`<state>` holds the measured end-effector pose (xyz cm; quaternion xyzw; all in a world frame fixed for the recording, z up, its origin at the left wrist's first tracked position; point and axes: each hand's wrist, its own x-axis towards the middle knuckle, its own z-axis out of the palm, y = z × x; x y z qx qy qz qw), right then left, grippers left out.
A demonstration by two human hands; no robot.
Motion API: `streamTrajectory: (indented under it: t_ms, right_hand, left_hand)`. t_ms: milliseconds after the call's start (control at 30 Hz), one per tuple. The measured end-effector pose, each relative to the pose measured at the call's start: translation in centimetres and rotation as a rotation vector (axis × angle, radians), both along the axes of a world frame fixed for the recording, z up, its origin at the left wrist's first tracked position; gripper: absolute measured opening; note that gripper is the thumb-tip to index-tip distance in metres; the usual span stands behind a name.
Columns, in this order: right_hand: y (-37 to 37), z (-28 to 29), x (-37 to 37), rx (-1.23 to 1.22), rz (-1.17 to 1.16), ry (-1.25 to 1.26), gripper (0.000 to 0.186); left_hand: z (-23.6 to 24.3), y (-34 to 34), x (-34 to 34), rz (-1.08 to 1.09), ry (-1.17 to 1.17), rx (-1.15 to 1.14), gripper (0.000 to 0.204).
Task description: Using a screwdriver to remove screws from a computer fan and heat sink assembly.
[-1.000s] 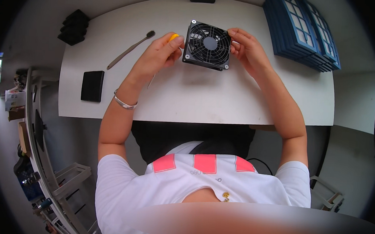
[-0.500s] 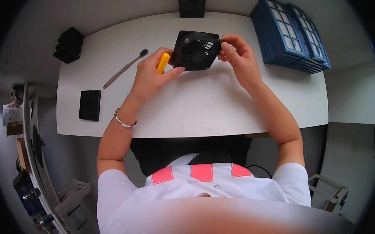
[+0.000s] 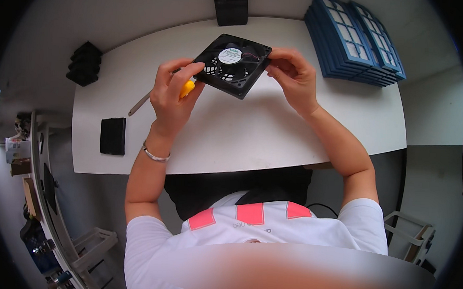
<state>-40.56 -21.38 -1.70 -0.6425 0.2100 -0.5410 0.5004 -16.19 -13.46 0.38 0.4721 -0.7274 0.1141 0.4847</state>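
Note:
Both hands hold a square black fan (image 3: 236,74) tilted above the white desk (image 3: 241,150), its round white central label facing up. My left hand (image 3: 172,89) grips the fan's left corner and also holds a yellow-handled tool (image 3: 187,88), whose far part is hidden. My right hand (image 3: 293,79) is closed on the fan's right corner, fingertips at its edge. A brush with a long handle (image 3: 138,104) lies left of my left hand, its head hidden behind that hand. A flat black rectangle (image 3: 112,135) lies farther left.
A stack of blue frames with white panels (image 3: 354,46) stands at the back right. Stacked black pieces (image 3: 85,63) sit at the back left. A dark rectangular object (image 3: 230,6) is at the back middle. A rack (image 3: 46,187) stands beyond the desk to the left.
The fan has been turned over, from grille side up through a steep tilt to label side up. My left hand has moved left and now grips its corner along with the yellow tool.

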Motion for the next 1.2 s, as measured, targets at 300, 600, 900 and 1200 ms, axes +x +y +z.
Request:
streamTrajectory:
  t_ms: [300,600,900,1200]
  right_hand:
    - [0.3,0.1,0.1,-0.165,-0.082,0.082,0.023]
    - [-0.1,-0.4,0.0,0.096,0.03,0.154,0.017]
    - [0.6,1.4,0.1,0.45,0.284,0.452,0.018]
    - [-0.4,1.4,-0.7,0.487,0.448,0.567,0.028]
  left_hand:
    - [0.0,0.5,-0.1,-0.06,-0.099,-0.196,0.049]
    - [0.4,0.8,-0.1,-0.098,-0.071,-0.133,0.043]
    - [0.1,0.0,0.9,-0.016,0.699,0.612,0.04]
    - [-0.3,-0.6,0.5,-0.156,0.957,0.843,0.028]
